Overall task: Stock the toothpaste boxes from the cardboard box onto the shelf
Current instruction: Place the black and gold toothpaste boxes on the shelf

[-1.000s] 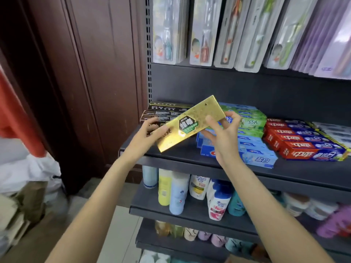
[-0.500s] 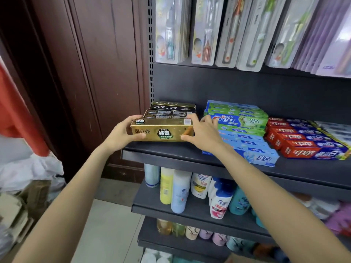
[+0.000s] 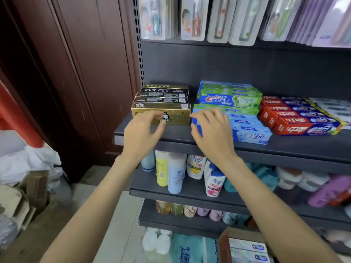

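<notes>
1. Head view: a gold toothpaste box [image 3: 171,115] stands on its long edge at the front of a row of matching gold-and-black boxes [image 3: 163,93], at the left end of a dark grey shelf [image 3: 284,147].
2. The person's left hand [image 3: 141,133] hovers in front of the gold box with fingers spread and loosely bent, gripping nothing; motion blur hides whether its fingertips [image 3: 152,115] touch the box face.
3. The right hand [image 3: 212,131] is likewise spread and holds nothing, its fingers over the front corner of the blue toothpaste boxes [image 3: 250,130] just right of the gold row.
4. Green Crest boxes [image 3: 230,97] are stacked behind the blue ones, with red toothpaste boxes [image 3: 296,118] farther right.
5. Packaged toothbrushes [image 3: 193,18] hang above; shampoo bottles [image 3: 175,173] fill the shelf below.
6. The cardboard box [image 3: 226,243], open at the bottom edge, shows more boxes inside.
</notes>
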`<control>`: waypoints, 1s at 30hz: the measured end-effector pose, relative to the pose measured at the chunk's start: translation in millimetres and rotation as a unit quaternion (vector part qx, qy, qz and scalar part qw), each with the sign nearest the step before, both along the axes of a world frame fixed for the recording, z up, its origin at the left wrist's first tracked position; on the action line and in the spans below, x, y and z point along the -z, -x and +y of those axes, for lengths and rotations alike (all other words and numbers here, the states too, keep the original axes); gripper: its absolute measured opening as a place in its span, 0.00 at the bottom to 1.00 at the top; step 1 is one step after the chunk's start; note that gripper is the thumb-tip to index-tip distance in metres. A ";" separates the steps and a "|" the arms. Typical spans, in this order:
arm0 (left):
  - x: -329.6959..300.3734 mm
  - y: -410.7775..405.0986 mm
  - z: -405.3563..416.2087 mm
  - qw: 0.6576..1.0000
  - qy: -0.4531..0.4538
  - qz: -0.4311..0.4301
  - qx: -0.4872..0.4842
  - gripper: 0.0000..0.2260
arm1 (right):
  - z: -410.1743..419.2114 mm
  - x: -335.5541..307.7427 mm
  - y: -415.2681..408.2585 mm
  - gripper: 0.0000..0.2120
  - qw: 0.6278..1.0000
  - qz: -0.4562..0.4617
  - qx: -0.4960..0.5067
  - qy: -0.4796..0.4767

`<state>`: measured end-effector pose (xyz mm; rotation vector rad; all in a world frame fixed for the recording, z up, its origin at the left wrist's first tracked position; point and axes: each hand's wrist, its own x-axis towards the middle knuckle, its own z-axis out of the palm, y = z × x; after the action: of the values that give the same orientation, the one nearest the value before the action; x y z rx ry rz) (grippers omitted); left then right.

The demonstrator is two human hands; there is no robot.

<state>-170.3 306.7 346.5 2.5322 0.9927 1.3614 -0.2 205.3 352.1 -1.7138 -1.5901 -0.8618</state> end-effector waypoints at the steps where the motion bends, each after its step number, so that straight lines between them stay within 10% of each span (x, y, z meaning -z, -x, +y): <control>1: 1.2 -1.7 -18.7 0.999 0.004 -0.001 0.037 0.13 | -21.7 6.5 1.1 0.09 1.000 0.019 -0.014 -0.005; 8: 62.7 -30.3 -134.9 0.964 0.089 0.066 0.244 0.12 | -194.8 111.8 -34.5 0.10 0.965 0.212 0.063 0.141; 16: 195.7 -132.0 -230.7 0.867 0.290 0.258 0.314 0.15 | -360.7 246.8 -121.2 0.10 0.815 0.389 0.246 0.351; 30: 451.0 -262.1 -321.9 0.751 0.351 0.537 0.154 0.33 | -342.0 449.5 -225.4 0.22 0.757 0.280 0.120 0.578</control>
<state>91.8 -15.2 -104.4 2.4790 0.8291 -0.6431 225.2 -136.7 -97.4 -2.6548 -1.5110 0.7762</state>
